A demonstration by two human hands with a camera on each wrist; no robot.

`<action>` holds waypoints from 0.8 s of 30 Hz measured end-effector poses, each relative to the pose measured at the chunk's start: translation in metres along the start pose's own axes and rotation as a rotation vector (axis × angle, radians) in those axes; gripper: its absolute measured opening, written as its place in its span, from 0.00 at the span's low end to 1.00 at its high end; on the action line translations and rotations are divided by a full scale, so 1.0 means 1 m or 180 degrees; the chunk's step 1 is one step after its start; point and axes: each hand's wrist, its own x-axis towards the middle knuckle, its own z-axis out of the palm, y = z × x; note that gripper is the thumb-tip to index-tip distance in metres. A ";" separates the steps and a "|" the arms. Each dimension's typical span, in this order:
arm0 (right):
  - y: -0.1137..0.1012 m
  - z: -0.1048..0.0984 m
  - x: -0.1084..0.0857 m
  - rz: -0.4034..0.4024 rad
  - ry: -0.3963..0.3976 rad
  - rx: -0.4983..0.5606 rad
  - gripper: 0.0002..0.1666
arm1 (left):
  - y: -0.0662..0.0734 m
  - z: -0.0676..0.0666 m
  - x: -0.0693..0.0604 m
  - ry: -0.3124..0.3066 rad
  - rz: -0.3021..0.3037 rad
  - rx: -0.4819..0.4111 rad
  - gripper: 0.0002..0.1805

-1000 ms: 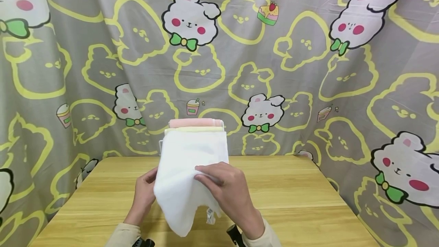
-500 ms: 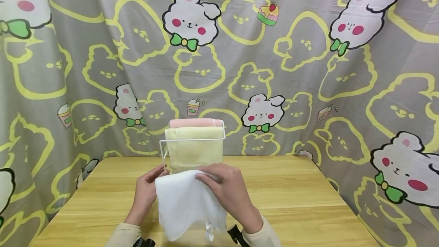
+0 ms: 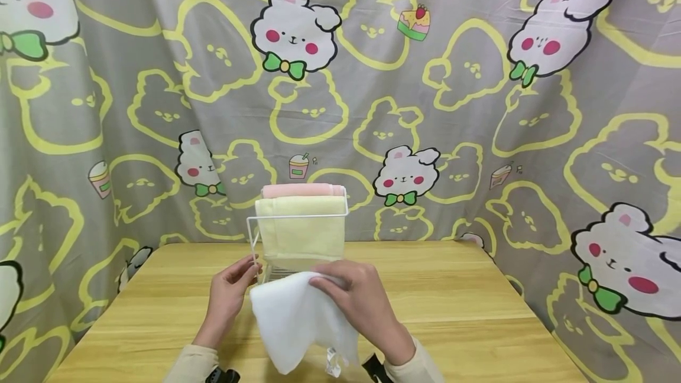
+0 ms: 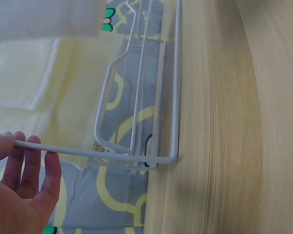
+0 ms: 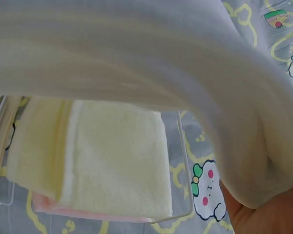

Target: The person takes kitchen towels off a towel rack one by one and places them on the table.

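Observation:
A white cloth [image 3: 298, 318] hangs from my right hand [image 3: 367, 303], its top edge pinched between thumb and fingers, in front of a white wire rack [image 3: 298, 216]. My left hand [image 3: 226, 294] holds the rack's left upright; in the left wrist view, thumb and fingers of the left hand [image 4: 27, 190] pinch the wire [image 4: 78, 150]. A yellow towel [image 3: 303, 232] drapes over a rack bar, and a pink towel [image 3: 298, 190] hangs behind it. In the right wrist view the white cloth [image 5: 136, 58] spans the top, with the yellow towel [image 5: 117, 156] beyond it.
The rack stands on a wooden table [image 3: 452, 300]. A grey curtain [image 3: 468, 105] with rabbit and yellow outline prints hangs behind and at both sides. A small tag [image 3: 333, 362] dangles from the white cloth's lower edge.
The white cloth has come down off the front of the rack, uncovering the front bar and yellow towel. My right hand has shifted slightly right and down; my left stays at the upright.

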 end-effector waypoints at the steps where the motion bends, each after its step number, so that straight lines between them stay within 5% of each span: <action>1: 0.000 0.000 -0.001 0.0017 -0.0020 0.0034 0.09 | 0.000 0.000 0.000 0.0002 0.0008 -0.0026 0.21; 14: -0.004 0.002 -0.015 -0.0149 -0.0155 0.0263 0.07 | -0.001 0.001 -0.002 0.0000 0.0103 -0.0068 0.20; 24: -0.005 0.008 -0.024 0.0082 -0.0399 0.0648 0.08 | 0.003 0.001 -0.004 -0.0020 0.0130 -0.0080 0.21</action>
